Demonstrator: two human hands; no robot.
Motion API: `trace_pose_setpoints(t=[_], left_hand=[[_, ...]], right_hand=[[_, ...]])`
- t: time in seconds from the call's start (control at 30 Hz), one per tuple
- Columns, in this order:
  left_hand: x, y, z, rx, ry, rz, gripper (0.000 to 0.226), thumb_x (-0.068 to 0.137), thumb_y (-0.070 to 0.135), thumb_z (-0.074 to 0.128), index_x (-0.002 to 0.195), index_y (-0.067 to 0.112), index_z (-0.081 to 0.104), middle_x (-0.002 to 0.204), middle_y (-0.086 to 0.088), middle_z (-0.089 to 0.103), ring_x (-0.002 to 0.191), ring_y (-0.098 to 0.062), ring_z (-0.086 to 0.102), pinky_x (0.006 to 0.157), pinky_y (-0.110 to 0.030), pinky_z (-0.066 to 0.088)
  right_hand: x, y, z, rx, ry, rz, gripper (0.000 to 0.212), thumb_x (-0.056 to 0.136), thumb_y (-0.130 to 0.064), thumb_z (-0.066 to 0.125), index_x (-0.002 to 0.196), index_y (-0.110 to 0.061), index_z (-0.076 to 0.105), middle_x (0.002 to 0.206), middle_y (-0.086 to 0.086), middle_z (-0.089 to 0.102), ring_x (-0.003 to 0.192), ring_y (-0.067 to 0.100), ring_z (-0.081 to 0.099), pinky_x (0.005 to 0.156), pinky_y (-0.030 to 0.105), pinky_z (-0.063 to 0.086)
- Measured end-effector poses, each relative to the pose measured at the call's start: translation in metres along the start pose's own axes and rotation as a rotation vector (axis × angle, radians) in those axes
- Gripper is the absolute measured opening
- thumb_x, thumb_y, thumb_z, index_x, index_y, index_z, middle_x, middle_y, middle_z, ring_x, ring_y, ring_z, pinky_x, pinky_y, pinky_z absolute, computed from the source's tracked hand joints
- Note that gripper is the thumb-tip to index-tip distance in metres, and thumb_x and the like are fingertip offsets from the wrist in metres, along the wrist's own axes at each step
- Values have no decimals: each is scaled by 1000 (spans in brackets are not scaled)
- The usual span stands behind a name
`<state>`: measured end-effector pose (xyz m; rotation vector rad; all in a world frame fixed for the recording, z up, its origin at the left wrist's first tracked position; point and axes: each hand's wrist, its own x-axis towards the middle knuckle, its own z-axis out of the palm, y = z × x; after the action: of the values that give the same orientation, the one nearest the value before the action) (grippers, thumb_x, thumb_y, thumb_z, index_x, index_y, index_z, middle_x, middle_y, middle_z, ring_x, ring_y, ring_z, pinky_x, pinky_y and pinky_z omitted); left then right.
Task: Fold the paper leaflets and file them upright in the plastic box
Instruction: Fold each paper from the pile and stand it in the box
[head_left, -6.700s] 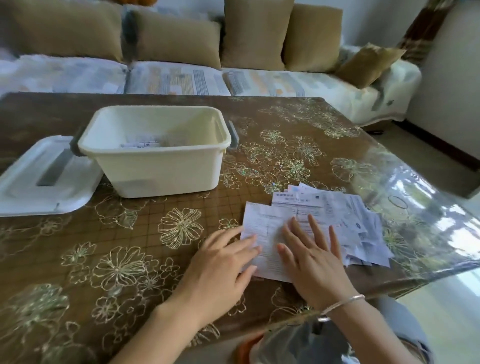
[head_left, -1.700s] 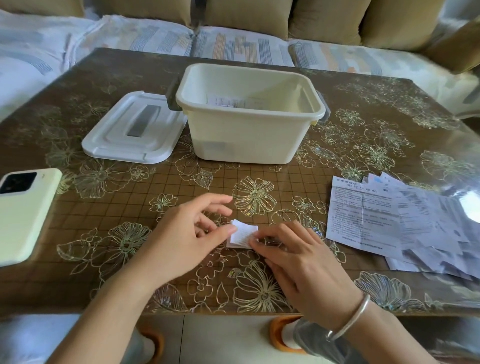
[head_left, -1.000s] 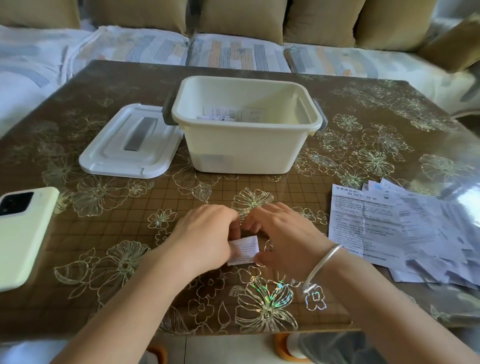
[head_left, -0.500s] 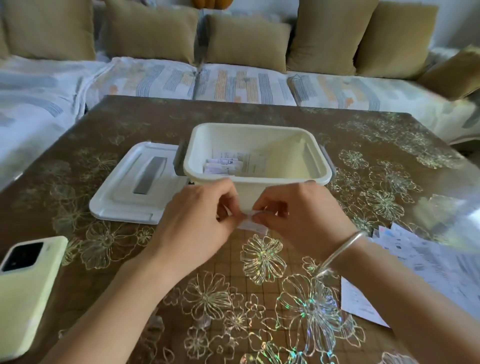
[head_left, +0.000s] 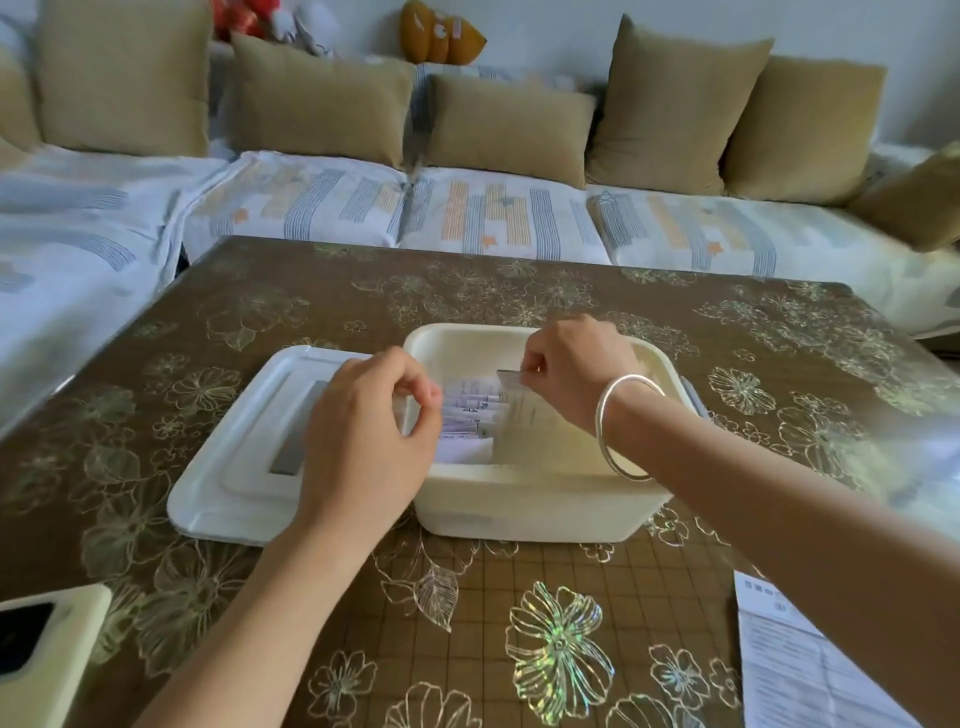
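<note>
The cream plastic box (head_left: 524, 506) stands in the middle of the table. Several folded leaflets (head_left: 470, 410) stand upright along its left side. My right hand (head_left: 576, 366) reaches over the box and pinches the top edge of a folded leaflet (head_left: 522, 415), which hangs upright inside, just right of the filed ones. My left hand (head_left: 369, 431) hovers at the box's left rim with its fingers curled. Whether they grip the rim or a paper is hidden. A stack of unfolded leaflets (head_left: 795, 660) lies at the lower right.
The box's white lid (head_left: 244, 457) lies flat against its left side. A pale green phone (head_left: 41, 654) sits at the near left table edge. A sofa with tan cushions (head_left: 509, 124) runs behind the table.
Both hands lifted the small folded leaflet off the table and carried it to the box. The right hand now holds it alone inside the box, and the left hand has let go.
</note>
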<state>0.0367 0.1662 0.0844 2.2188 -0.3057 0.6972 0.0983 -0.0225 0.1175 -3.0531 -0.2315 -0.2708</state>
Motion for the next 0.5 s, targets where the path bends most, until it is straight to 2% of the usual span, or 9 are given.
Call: trace_pose_setpoints(t=[0.2, 0.3, 0.4, 0.5], left_hand=[[-1, -5, 4, -7, 42, 47, 31, 80, 7, 72, 73, 25, 48, 77, 16, 61, 80, -12, 59, 66, -39, 53], [-2, -7, 5, -28, 40, 49, 33, 80, 6, 71, 73, 26, 46, 77, 14, 62, 81, -14, 60, 66, -40, 53], [-2, -7, 5, -37, 38, 48, 34, 80, 6, 71, 73, 27, 45, 76, 13, 62, 81, -15, 60, 66, -40, 52], [-2, -6, 5, -41, 43, 42, 35, 80, 6, 70, 72, 28, 44, 76, 14, 62, 81, -14, 59, 65, -38, 52]], right_hand=[[16, -9, 15, -181, 24, -97, 19, 87, -10, 53, 92, -16, 71, 94, 6, 68, 84, 31, 64, 64, 30, 46], [15, -11, 20, -287, 16, -148, 19, 85, -4, 52, 86, -15, 68, 87, 6, 67, 78, 30, 64, 59, 27, 41], [13, -16, 21, -326, -11, -179, 19, 85, -2, 52, 85, -13, 66, 84, 7, 67, 75, 29, 63, 58, 27, 38], [14, -19, 22, -345, -11, -194, 20, 85, -2, 50, 88, -14, 66, 88, 8, 67, 80, 32, 64, 59, 28, 37]])
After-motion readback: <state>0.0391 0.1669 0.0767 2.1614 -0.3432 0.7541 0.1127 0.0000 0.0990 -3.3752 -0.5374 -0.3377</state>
